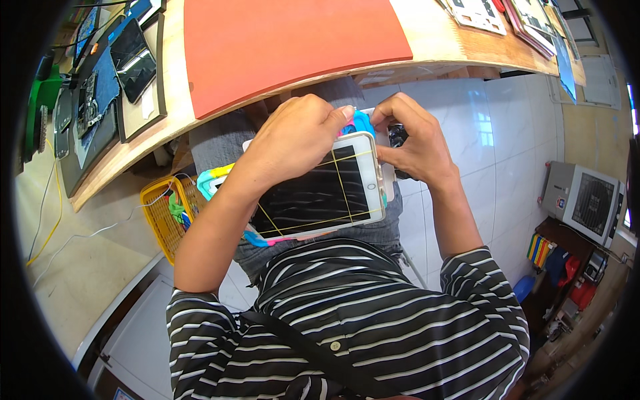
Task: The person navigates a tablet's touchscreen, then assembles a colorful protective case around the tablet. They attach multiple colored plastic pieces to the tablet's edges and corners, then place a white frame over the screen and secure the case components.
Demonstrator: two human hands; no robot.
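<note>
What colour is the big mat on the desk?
Orange-red, plain; the mat shows best in the head view.

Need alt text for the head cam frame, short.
Both hands hold a white tablet wrapped in yellow rubber bands on the person's lap: left hand on top, right hand at its far edge. An orange mat lies on the wooden bench ahead.

Wears a short-sleeved polo shirt (373,320) in black with thin white stripes, buttoned at the placket. Carries a dark strap (300,343) slanting across the chest. Grey trousers (373,233) below.

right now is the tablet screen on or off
Off: the tablet screen is dark, showing only a reflection of the striped shirt. Thin yellow bands cross it, and both hands grip its top edge.
</note>
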